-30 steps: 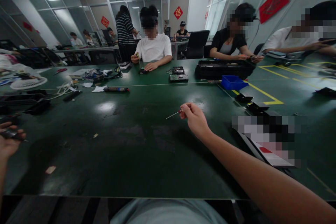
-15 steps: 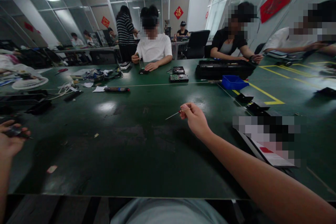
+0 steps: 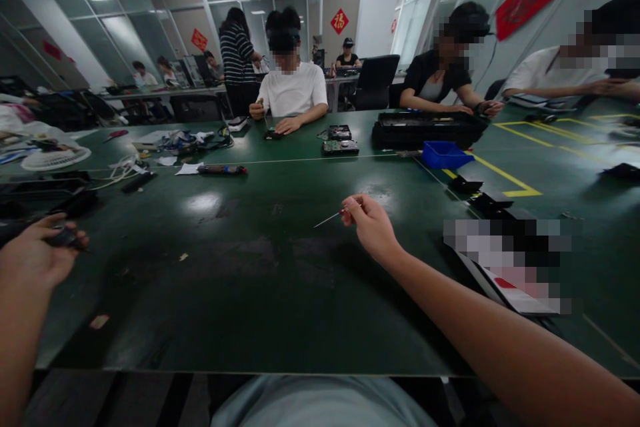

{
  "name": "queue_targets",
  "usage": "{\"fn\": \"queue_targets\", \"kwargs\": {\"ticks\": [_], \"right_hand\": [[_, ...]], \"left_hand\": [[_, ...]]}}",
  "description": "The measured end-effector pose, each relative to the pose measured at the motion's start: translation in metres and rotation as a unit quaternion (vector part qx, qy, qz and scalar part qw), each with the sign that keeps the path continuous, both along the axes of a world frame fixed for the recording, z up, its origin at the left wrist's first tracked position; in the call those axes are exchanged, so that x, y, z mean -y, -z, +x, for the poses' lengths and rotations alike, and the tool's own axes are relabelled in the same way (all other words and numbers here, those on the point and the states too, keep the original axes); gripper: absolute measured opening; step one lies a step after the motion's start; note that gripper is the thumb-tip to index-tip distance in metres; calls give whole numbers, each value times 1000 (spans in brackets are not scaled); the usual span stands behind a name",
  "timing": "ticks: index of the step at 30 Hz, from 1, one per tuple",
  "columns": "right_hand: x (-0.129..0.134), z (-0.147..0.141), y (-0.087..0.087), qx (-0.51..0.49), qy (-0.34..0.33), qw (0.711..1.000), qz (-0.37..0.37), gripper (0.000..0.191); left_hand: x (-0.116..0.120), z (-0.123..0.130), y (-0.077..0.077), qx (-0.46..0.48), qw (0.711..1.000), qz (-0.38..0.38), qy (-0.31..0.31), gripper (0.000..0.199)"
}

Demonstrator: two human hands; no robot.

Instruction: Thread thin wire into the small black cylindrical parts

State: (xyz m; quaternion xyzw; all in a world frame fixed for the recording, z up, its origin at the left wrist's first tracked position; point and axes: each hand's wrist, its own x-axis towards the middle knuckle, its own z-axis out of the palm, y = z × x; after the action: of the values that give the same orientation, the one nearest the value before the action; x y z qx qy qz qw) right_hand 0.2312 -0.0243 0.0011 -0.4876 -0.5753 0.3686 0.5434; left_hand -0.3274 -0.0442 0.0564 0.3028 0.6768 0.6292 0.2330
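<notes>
My right hand [image 3: 371,225] is closed around the small reddish handle of a thin screwdriver [image 3: 327,219], above the middle of the green table [image 3: 240,320]. Its narrow metal shaft points left and slightly down. At the left edge of the view, my left hand [image 3: 37,257] has its fingers curled about a small dark object [image 3: 64,237] with a rounded body. Motion blur and the fingers hide what kind of thing it is. A thin dark tip seems to stick out on its right.
Farther back lie a pen-shaped tool [image 3: 223,170], opened hard drives [image 3: 340,147], a blue bin [image 3: 447,155] and a long black casing [image 3: 427,131]. Cables and parts [image 3: 185,141] clutter the left. Papers [image 3: 515,283] lie at right. Co-workers [image 3: 294,90] sit opposite.
My left hand has moved right and slightly up with the dark object, farther into view. My right hand and the screwdriver stay almost where they were.
</notes>
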Motion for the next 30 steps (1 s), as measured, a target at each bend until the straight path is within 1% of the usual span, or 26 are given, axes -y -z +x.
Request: {"fn": "queue_targets", "kwargs": {"ticks": [1,3,5,7,8,10,13,16,19,23,25,26,28,30], "right_hand": [[0,0,0,1,0,1000,-1,26],[0,0,0,1,1,1000,-1,26],[0,0,0,6,3,1000,1,26],[0,0,-1,11,4,1000,-1,26],[1,0,-1,13,3,1000,-3,26],[1,0,-1,14,1,1000,-5,26],[0,0,1,12,0,1000,-3,27],[0,0,2,10,-1,1000,0,27],[1,0,2,7,2,1000,1,27],[2,0,-1,7,5,1000,-4,26],[2,-1,0,9,8,1000,-2,27],[2,-1,1,7,7,1000,0,28],[1,-2,3,3,-1,1000,2,29],[0,-3,6,0,-17,1000,1,29]], "left_hand": [[-2,13,-5,41,999,6,-27,27],[-7,42,-17,87,996,23,-17,33],[-11,72,-26,109,993,43,22,32],[-14,101,-31,117,989,53,74,24],[-15,115,-32,124,983,53,125,24],[-19,144,-31,141,971,52,188,23],[-24,186,-25,142,955,47,257,25],[-27,229,-20,156,927,26,339,33],[-24,267,-19,188,892,25,410,41],[-17,311,-18,197,848,25,491,41],[-13,329,-14,156,836,23,525,40],[-11,337,-10,112,834,19,539,42],[-6,351,1,-19,829,7,559,51],[-1,360,16,-160,814,-3,559,60]]}}
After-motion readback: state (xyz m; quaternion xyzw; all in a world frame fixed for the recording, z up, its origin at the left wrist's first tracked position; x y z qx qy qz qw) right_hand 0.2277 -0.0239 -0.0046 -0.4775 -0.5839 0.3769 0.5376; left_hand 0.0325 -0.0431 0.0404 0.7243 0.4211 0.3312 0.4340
